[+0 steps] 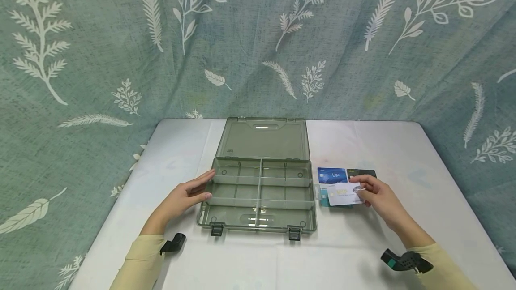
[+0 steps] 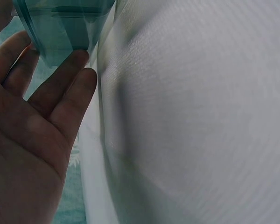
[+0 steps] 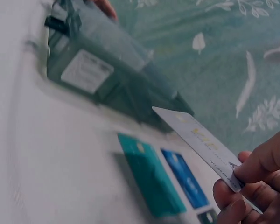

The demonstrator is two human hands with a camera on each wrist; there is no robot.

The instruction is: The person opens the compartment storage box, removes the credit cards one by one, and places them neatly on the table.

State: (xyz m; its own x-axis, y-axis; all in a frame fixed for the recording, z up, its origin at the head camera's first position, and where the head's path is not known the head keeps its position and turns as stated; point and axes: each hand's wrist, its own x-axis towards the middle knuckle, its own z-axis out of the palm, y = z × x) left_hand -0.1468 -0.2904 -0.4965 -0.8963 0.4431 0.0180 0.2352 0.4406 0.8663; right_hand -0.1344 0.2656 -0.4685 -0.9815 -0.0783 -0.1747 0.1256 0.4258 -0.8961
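Note:
A white VIP card is pinched between the thumb and fingers of my right hand, held above the other cards beside the box. In the right wrist view the white card tilts over a teal card and a blue card. My left hand rests its fingertips at the left side of a translucent green divided box, its fingers extended. The box lid lies folded back. In the left wrist view, the fingers touch the box wall.
A dark card lies behind the right hand, next to the blue VIP card. Two dark latches hang at the box's front edge. A white cloth covers the table; a leaf-patterned curtain stands behind it.

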